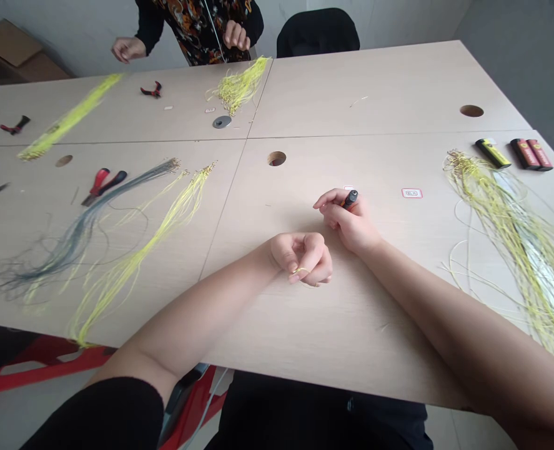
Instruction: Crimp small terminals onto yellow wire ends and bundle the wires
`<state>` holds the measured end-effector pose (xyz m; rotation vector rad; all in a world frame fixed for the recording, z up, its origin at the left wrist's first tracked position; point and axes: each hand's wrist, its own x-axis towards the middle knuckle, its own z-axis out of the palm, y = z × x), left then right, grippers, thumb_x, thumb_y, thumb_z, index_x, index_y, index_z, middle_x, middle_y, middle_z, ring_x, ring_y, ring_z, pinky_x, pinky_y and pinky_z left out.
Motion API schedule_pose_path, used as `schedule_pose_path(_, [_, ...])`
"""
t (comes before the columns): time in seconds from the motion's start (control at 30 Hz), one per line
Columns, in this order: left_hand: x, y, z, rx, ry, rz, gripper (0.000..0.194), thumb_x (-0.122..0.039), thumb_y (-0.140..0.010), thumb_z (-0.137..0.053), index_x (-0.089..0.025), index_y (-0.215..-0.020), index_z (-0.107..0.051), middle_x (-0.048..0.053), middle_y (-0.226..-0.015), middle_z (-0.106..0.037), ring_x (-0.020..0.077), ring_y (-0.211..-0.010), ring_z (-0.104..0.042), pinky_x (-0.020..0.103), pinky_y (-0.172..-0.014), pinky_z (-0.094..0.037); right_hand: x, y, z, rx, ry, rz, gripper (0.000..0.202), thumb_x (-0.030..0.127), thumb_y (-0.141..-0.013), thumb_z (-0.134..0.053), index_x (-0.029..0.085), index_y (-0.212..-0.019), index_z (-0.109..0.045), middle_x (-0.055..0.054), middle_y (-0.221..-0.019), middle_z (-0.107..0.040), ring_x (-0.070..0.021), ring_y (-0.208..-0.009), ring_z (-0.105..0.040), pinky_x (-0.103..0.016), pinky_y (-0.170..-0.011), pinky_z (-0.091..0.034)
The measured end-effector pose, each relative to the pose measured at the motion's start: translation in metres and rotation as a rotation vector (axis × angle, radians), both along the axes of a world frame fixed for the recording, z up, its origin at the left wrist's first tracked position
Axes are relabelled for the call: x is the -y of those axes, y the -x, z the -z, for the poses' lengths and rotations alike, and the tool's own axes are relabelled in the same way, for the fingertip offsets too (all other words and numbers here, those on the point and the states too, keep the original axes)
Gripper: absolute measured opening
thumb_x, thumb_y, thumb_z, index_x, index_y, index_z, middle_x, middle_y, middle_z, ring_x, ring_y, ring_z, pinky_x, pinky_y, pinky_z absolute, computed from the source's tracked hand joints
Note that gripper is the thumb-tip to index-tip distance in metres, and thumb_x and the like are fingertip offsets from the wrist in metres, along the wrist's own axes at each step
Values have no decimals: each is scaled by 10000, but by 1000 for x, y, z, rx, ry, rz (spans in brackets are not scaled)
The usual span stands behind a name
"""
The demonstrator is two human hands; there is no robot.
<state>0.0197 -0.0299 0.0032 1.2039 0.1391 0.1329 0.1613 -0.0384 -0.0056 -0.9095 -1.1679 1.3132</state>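
Note:
My left hand [303, 257] is closed in a pinch over the near middle of the table. Between its fingertips is a thin yellow cord [300, 270], of which only a short loop shows. Just beyond it, my right hand [349, 222] rests on the tabletop, wrapped around a dark tool with a black rounded end [350, 199] and a bit of orange. The rest of that tool is hidden in the palm, so its kind is unclear. A bundle of yellow cords [140, 253] lies left of my hands, beside a bundle of grey-blue cords [87, 215].
Red-and-black pliers [103, 184] lie at the left. To the right are more yellow cords [501, 231], a yellow-and-black lighter [493, 154], two red lighters [531, 154] and a small label [412, 193]. Across the table, a person's hands [236, 35] hover near another yellow bundle [239, 87].

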Motion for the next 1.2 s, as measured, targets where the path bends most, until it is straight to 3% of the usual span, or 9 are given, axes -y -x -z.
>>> schedule_pose_path(0.1, [0,-4,-4,59,139,-282,564,-646,-437,-807,-204,-364,-466,-1,-402,-316,92,-417,-323,289,-403,-270,-4,-2,-2,-105,54,44,36,209,-715,-596,195,-714,-629,62,-478,-329,-75,-453,-285,-249,-455,-232])
schedule_pose_path(0.2, [-7,-10,-5,78,206,-918,389,-504,-616,-781,-202,-572,-541,-51,-497,-271,67,-462,-266,230,-431,-248,-11,-8,-5,-199,99,159,20,219,-688,-590,204,-700,-583,84,-453,-272,-72,-434,-249,-243,-447,-225])
schedule_pose_path(0.27, [-12,-13,-3,33,118,-1255,295,-437,-678,-741,-203,-655,-564,-64,-513,-285,62,-465,-250,216,-433,-244,-16,-13,-7,-201,95,234,55,236,-679,-608,207,-708,-571,94,-458,-256,-65,-428,-228,-239,-444,-218])
schedule_pose_path(0.33, [-14,-14,-1,-14,-64,-1405,258,-401,-708,-720,-193,-667,-573,-59,-529,-357,61,-479,-283,217,-447,-261,-18,-17,-8,-163,76,275,95,259,-674,-641,205,-727,-583,95,-478,-283,-56,-428,-226,-239,-445,-224])
schedule_pose_path(0.47, [-7,-16,3,-55,-435,-1418,278,-424,-751,-701,-177,-664,-608,-33,-569,-470,72,-522,-378,229,-494,-306,-16,-18,-6,-64,19,220,171,337,-688,-697,192,-756,-637,76,-501,-378,-56,-442,-292,-245,-456,-265])
schedule_pose_path(0.63, [4,-16,4,-83,-625,-1340,311,-456,-805,-656,-179,-674,-602,-48,-517,-423,76,-493,-354,234,-490,-286,-12,-16,-6,61,-17,165,285,445,-695,-728,166,-731,-680,52,-491,-426,-63,-455,-329,-248,-453,-274])
schedule_pose_path(0.93, [4,-16,2,-117,-686,-1302,287,-360,-798,-643,-175,-606,-534,-60,-489,-393,69,-472,-330,229,-478,-269,-9,-15,-12,94,-25,145,268,420,-674,-725,158,-666,-669,43,-495,-453,-66,-466,-339,-255,-465,-272])
schedule_pose_path(1.2, [5,-17,1,-113,-661,-1301,311,-397,-775,-662,-175,-600,-533,-61,-494,-398,69,-472,-324,231,-482,-273,-8,-14,-15,127,-18,142,240,394,-656,-720,160,-689,-677,29,-526,-502,-74,-498,-362,-255,-488,-291])
